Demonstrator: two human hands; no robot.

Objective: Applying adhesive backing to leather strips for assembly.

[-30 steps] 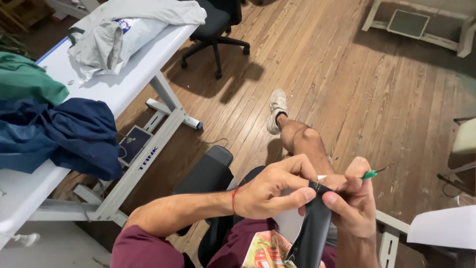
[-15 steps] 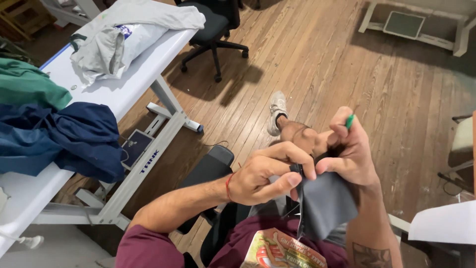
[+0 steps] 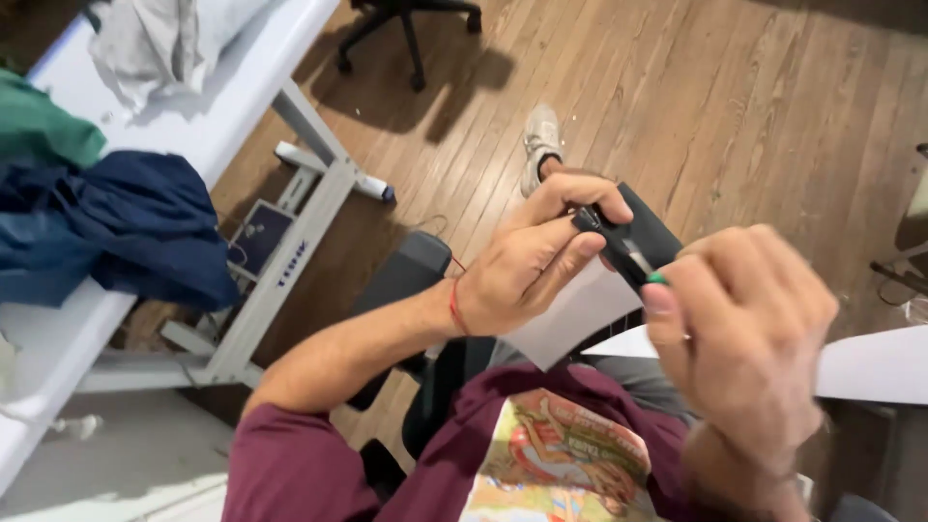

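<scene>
— What is closest to the camera?

— The maroon shirt (image 3: pixel 319 464) with a colourful print on the chest, and just above it the right hand (image 3: pixel 739 338), blurred, its back turned toward the camera. Its fingers are curled shut on a thin tool with a green end (image 3: pixel 656 278); only the green bit and a short pale shaft show past the fingertips.

— And the other hand?

— The left hand (image 3: pixel 527 261) sits just beyond, a red string round the wrist. Thumb and forefinger are pinched on the edge of a dark piece of fabric (image 3: pixel 643 232), which hangs between the two hands over the lap. The tool's tip touches that fabric right beside the left fingertips, so the hands are close together but not touching.

— What lies under them?

— A pale sheet (image 3: pixel 570 314) below the fabric, and a black seat (image 3: pixel 406 280) to the left of the forearm. Past the hands a leg stretches out, ending in a white shoe (image 3: pixel 539 145) on the wooden floor (image 3: pixel 735 106).

— Further off?

— To the left, a white surface (image 3: pixel 193 126) on a white metal frame. It carries a navy garment (image 3: pixel 135 227), a green one (image 3: pixel 43 126) and a pale grey one (image 3: pixel 159 39). At the top stands the base of a black office chair (image 3: pixel 411 29).
</scene>
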